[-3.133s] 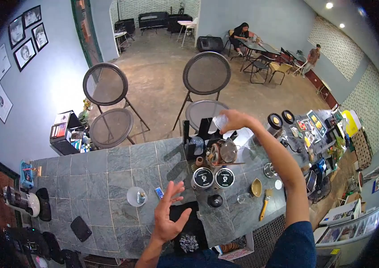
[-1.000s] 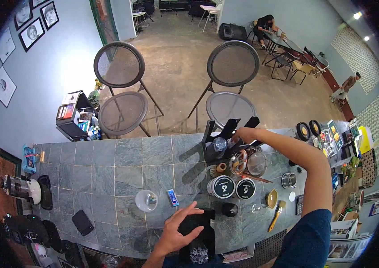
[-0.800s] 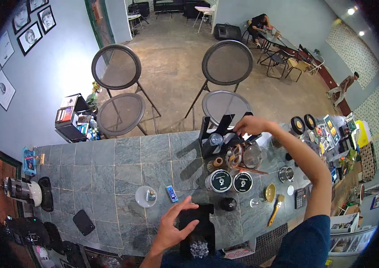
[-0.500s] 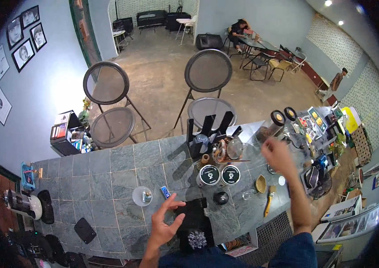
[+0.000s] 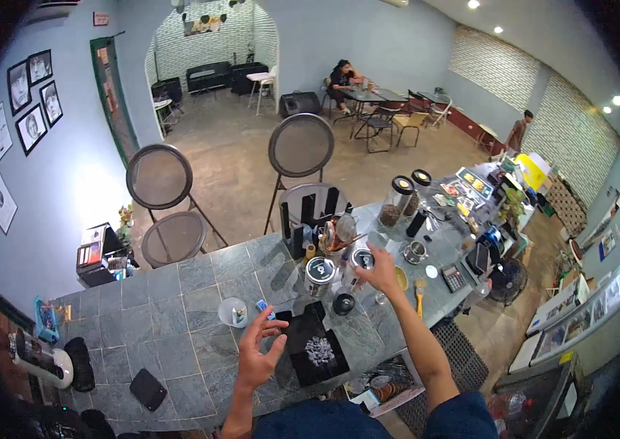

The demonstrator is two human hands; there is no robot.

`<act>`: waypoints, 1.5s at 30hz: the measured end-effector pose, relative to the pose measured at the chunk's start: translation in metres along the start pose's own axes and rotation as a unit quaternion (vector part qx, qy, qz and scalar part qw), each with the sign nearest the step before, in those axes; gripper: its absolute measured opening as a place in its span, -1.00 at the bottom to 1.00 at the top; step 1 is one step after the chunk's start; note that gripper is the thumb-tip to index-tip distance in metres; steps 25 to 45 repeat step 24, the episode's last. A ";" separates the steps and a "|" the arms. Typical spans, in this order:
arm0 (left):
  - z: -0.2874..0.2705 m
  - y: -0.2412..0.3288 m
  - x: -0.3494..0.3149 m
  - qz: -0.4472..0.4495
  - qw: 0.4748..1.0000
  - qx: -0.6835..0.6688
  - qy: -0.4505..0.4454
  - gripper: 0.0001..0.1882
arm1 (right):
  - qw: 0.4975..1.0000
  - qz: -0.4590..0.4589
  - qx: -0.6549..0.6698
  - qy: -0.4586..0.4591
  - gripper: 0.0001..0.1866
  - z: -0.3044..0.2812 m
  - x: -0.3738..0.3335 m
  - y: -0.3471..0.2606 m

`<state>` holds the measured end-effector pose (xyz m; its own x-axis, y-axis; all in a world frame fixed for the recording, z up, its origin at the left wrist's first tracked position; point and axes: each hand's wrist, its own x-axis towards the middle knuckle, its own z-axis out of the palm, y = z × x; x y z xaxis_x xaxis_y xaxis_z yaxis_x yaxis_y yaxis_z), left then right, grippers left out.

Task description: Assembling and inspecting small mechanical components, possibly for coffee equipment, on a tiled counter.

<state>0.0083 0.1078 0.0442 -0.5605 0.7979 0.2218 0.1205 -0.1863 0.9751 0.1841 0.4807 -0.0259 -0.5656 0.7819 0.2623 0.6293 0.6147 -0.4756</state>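
My left hand (image 5: 262, 350) hovers palm inward beside a black mat (image 5: 302, 372), its fingers apart and nothing in them. A pale, whitish cluster (image 5: 319, 351) shows on the mat. My right hand (image 5: 381, 274) is at the right one of two canisters (image 5: 361, 258) with dark round lids, thumb and fingers apart about its rim; firm contact cannot be made out. Left of it stands the other canister (image 5: 319, 271). A black ball-shaped thing (image 5: 343, 304) lies just in front. Near my left fingers are a small blue packet (image 5: 264, 309) and a translucent cup (image 5: 233, 312).
Behind the canisters stand a black upright holder (image 5: 297, 227) and a copper-coloured vessel (image 5: 339, 233). A brush (image 5: 419, 296), a metal cup (image 5: 414, 252), a calculator (image 5: 454, 278) and dark-lidded jars (image 5: 396, 201) fill the right side. A black flat object (image 5: 149, 389) lies at left.
My right hand has come left and down from near the jars to the right canister. The left hand stays open by the mat. The view has tilted up and turned to the right.
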 end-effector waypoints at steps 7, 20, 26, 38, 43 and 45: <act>0.026 0.027 -0.011 0.064 0.991 0.087 -0.083 -0.14 | 0.996 0.015 0.076 0.048 -0.22 -0.145 -0.098 -0.120; 0.075 0.042 -0.083 0.248 0.942 0.156 -0.163 0.05 | 0.995 -0.030 0.086 0.049 -0.35 -0.169 -0.277 -0.260; 0.067 0.052 -0.081 0.196 0.940 0.111 -0.254 0.07 | 0.991 -0.042 0.056 0.115 -0.47 -0.161 -0.292 -0.252; 0.067 0.052 -0.081 0.196 0.940 0.111 -0.254 0.07 | 0.991 -0.042 0.056 0.115 -0.47 -0.161 -0.292 -0.252; 0.067 0.052 -0.081 0.196 0.940 0.111 -0.254 0.07 | 0.991 -0.042 0.056 0.115 -0.47 -0.161 -0.292 -0.252; 0.067 0.052 -0.081 0.196 0.940 0.111 -0.254 0.07 | 0.991 -0.042 0.056 0.115 -0.47 -0.161 -0.292 -0.252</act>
